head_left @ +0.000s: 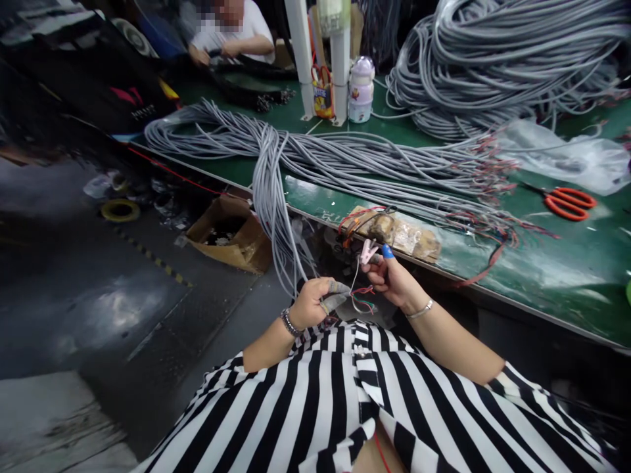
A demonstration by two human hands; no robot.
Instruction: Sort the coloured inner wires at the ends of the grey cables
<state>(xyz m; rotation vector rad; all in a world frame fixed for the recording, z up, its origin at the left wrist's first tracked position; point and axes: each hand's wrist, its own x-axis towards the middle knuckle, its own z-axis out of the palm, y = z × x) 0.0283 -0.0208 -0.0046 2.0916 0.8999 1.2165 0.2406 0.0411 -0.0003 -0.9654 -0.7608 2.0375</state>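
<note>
My left hand (311,303), with wrapped fingertips, is closed around the end of a grey cable. Thin red, green and white wires (363,292) fan out from that end towards the right. My right hand (392,281) wears a blue cover on its thumb and has its fingers curled at a small pale pink clip (367,251) by the table edge. A white wire runs from the cable end up to this clip. Grey cables (270,197) hang over the edge beside my left hand. Exactly how the right fingertips meet the clip is partly hidden.
Behind the clip a taped wooden block (394,233) lies along the green table's (552,289) edge. Bundled grey cables (365,161) stretch across the top, with orange-handled scissors (570,202) at right. A cardboard box (229,233) stands below. Another person (251,29) works at the far side.
</note>
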